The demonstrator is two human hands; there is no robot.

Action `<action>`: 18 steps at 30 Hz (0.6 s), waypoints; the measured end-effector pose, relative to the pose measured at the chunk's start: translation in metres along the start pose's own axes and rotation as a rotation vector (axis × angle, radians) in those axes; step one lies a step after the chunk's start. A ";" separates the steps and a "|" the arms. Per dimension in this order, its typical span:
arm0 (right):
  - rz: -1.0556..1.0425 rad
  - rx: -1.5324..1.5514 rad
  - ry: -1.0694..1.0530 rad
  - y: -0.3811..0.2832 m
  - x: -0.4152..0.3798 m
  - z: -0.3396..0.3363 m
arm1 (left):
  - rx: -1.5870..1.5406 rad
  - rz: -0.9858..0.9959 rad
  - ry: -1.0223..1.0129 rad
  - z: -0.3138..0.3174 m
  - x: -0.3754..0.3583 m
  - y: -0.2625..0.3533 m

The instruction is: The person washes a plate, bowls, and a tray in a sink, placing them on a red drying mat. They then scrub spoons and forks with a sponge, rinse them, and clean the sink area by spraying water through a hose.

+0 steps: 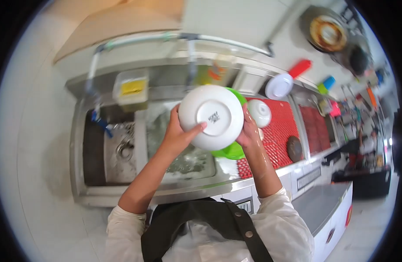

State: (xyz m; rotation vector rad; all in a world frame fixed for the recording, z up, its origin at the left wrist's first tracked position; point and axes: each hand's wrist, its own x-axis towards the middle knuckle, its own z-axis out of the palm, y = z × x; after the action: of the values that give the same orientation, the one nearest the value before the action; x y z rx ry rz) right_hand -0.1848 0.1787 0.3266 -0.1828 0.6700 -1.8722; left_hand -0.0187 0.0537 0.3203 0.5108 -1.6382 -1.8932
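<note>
A white bowl is held bottom up between both hands, its foot ring and dark printed mark facing me. My left hand is closed on its left side, the thumb lying across the base. My right hand grips the opposite edge, and that wrist looks wet. Partly hidden behind the bowl is a bright green basin. Below and to the left, the sink basin contains cloudy water. Another white bowl rests upside down on a red mat, just beyond my right hand.
A second sink with a drain lies at left, under a blue-handled tap. A clear tub with a yellow item stands behind. On the right are a dark round object, a white lid-like disc and a red-handled item.
</note>
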 end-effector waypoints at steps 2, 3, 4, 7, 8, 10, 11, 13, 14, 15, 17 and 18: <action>-0.218 -0.193 0.118 -0.047 -0.005 -0.005 | 0.044 0.031 -0.038 0.053 0.043 0.005; -0.277 -0.241 0.160 -0.074 -0.007 -0.019 | 0.054 -0.005 -0.069 0.080 0.066 0.005; -0.328 -0.287 0.198 -0.099 -0.008 -0.034 | 0.070 -0.041 -0.090 0.108 0.089 0.004; -0.444 -0.632 0.377 -0.168 -0.007 -0.076 | 0.264 -0.245 -0.104 0.192 0.158 -0.028; -0.460 -0.614 0.376 -0.186 -0.004 -0.098 | 0.283 -0.235 -0.115 0.216 0.178 -0.050; -0.463 -0.702 0.382 -0.213 0.011 -0.157 | 0.267 -0.353 -0.118 0.257 0.216 -0.108; -0.457 -0.670 0.400 -0.220 0.015 -0.182 | 0.291 -0.342 -0.125 0.274 0.229 -0.137; -0.480 -0.734 0.477 -0.225 0.030 -0.244 | 0.123 -0.377 -0.118 0.298 0.243 -0.188; -0.482 -0.821 0.563 -0.225 0.033 -0.266 | 0.144 -0.379 -0.125 0.306 0.249 -0.204; -0.478 -0.858 0.648 -0.224 0.032 -0.272 | 0.198 -0.443 -0.040 0.314 0.252 -0.219; -0.473 -0.866 0.645 -0.222 0.039 -0.297 | 0.266 -0.520 0.039 0.326 0.241 -0.219; -0.476 -0.894 0.633 -0.220 0.042 -0.310 | 0.281 -0.543 0.038 0.329 0.241 -0.230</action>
State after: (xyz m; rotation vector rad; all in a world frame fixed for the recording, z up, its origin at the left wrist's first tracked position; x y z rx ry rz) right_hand -0.5122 0.3085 0.1779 -0.3436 2.0323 -1.9399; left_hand -0.4482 0.1661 0.1715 1.2023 -1.8849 -1.9993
